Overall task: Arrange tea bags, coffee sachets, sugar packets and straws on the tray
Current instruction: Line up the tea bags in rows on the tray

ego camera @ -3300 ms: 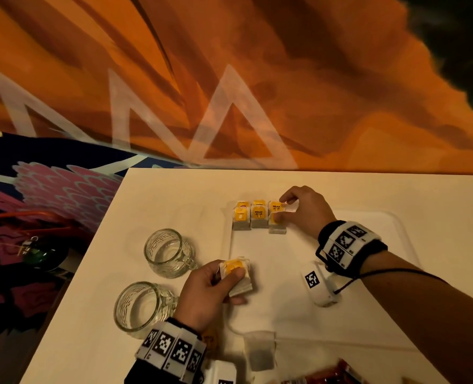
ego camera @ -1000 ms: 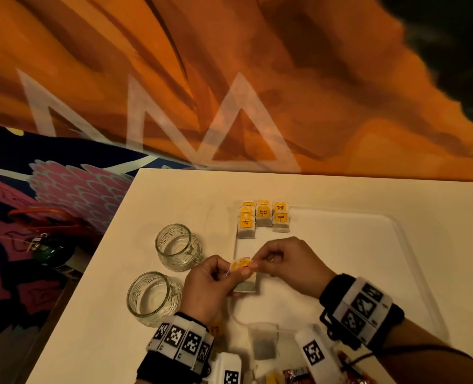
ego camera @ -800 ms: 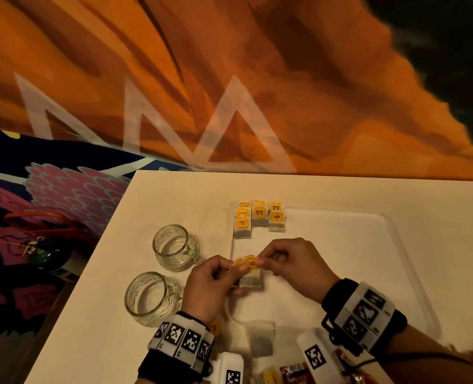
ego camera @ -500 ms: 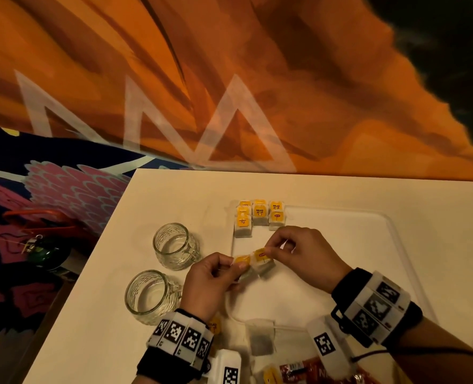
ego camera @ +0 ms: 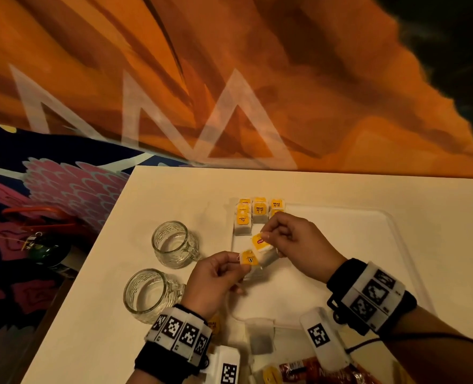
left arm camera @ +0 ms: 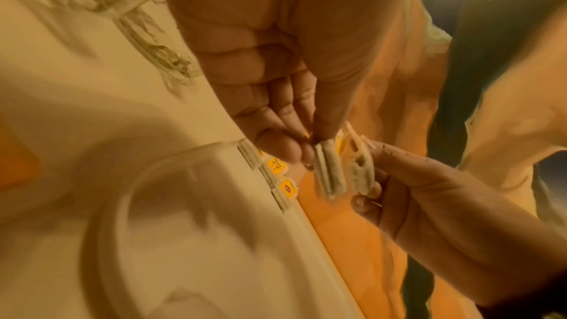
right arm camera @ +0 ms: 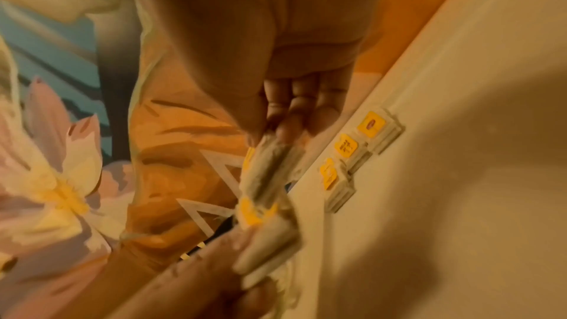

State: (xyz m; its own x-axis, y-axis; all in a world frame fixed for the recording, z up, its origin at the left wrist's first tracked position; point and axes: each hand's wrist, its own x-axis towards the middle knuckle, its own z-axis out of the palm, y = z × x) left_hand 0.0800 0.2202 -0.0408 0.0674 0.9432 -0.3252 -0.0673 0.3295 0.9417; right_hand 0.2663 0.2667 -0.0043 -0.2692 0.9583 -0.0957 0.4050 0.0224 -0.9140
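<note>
Over the near left part of the white tray (ego camera: 390, 225), the person holds two tea bags side by side, one in each hand. The left hand (ego camera: 213, 281) has its fingers (left arm camera: 276, 147) curled and pinches one tea bag (ego camera: 250, 261) by its yellow tag end, the pale pouch hanging below. The right hand (ego camera: 299, 245) likewise pinches a second tea bag (ego camera: 261, 243) at its yellow tag, thumb and forefinger closed on it. The two bags are just beside each other, lifted off the tray; whether they touch cannot be told from the blurred wrist views. At the tray's far left corner sits a group of tea bags (ego camera: 257, 214) with yellow tags facing up, laid in three short columns touching one another. One more tea bag (ego camera: 260, 336), its string trailing, lies at the tray's near edge between the two wrists. Nearer still, red sachets (ego camera: 307, 370) and a yellow tag show at the bottom of the head view, partly cut off. Left of the tray, two glass mugs (ego camera: 171, 243) stand upright on the cream desk (ego camera: 97, 314), near each other and apart from the tray. Both wrists wear bands with black-and-white markers. An orange patterned wall (ego camera: 229, 79) rises behind the desk.
</note>
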